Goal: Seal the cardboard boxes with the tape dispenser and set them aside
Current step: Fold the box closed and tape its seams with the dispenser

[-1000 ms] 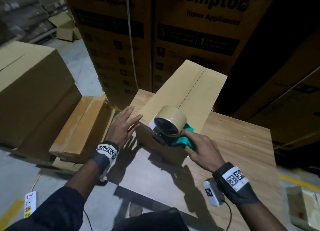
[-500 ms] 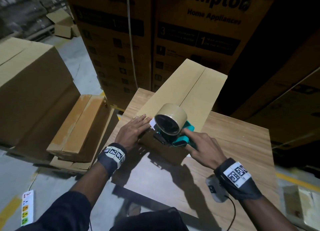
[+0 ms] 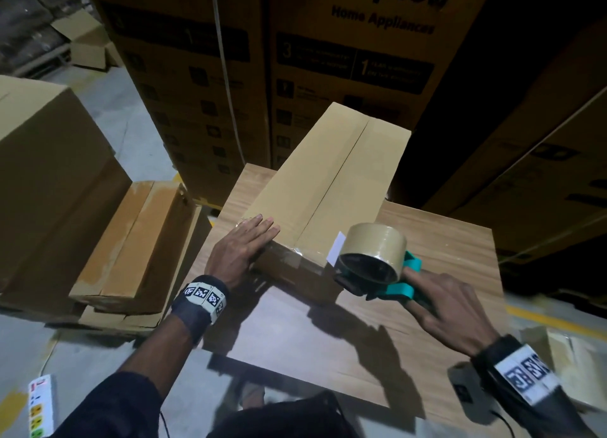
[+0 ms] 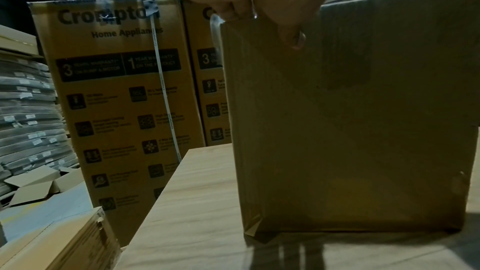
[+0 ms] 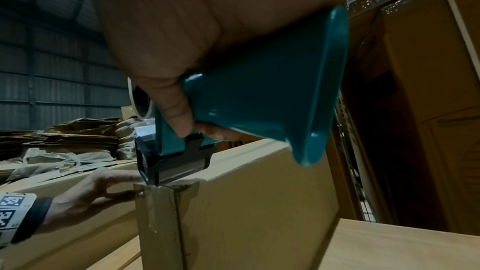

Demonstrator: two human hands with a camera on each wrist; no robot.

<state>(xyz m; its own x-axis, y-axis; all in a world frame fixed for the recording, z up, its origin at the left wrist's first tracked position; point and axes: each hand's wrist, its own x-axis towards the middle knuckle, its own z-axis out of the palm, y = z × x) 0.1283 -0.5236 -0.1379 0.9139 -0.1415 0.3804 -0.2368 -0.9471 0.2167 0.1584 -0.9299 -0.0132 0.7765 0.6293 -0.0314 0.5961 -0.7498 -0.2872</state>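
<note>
From the head view, the cardboard box (image 3: 331, 188) on the tabletop (image 3: 440, 240) is best steadied by the left hand (image 3: 241, 250), fingers flat on its near edge; from the right wrist view, the tape dispenser (image 5: 259, 110), gripped by the right hand (image 5: 207, 28), should be kept pressed at the corner.

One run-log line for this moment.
left hand: flat on box near corner | right hand: grips tape dispenser at near right corner | centre seam: untaped

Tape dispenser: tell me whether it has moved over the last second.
Yes. The tape dispenser has slid rightward along the near top edge of the cardboard box, from around the centre seam to the box's right corner.
</note>
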